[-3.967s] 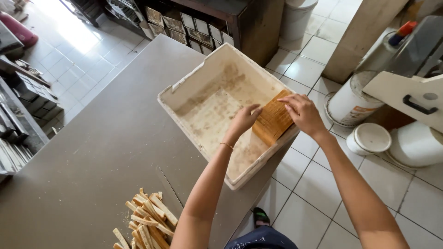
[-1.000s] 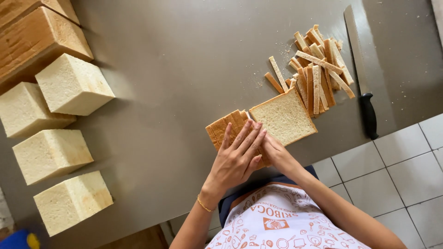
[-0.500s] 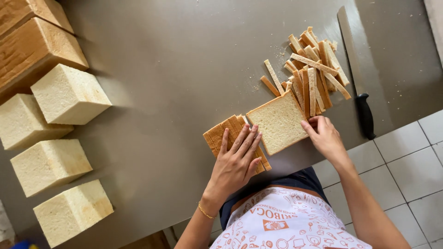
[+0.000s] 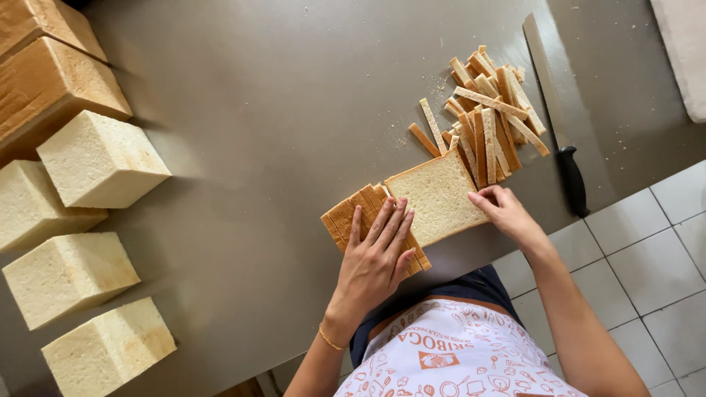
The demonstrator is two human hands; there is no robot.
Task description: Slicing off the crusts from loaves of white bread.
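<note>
My left hand (image 4: pixel 377 254) lies flat, fingers together, on a stack of sliced bread (image 4: pixel 346 217) that leans on its side near the table's front edge. The end slice (image 4: pixel 435 195) faces up, white with a brown crust. My right hand (image 4: pixel 504 212) touches that slice's right edge with its fingertips. Behind the slice lies a heap of cut crust strips (image 4: pixel 489 117). A long bread knife (image 4: pixel 557 121) with a black handle rests to the right of the strips.
Several crustless white bread blocks (image 4: pixel 99 158) sit in a row on the left of the grey table (image 4: pixel 279 103). Two crusted loaves (image 4: pixel 44 81) lie at the far left. A white tray corner (image 4: pixel 684 44) shows top right. Tiled floor (image 4: pixel 647 257) lies below the table edge.
Four seconds ago both hands were at a white tray with the bread. Since then the stack came to the table; my right hand moved from the stack to the end slice's right edge.
</note>
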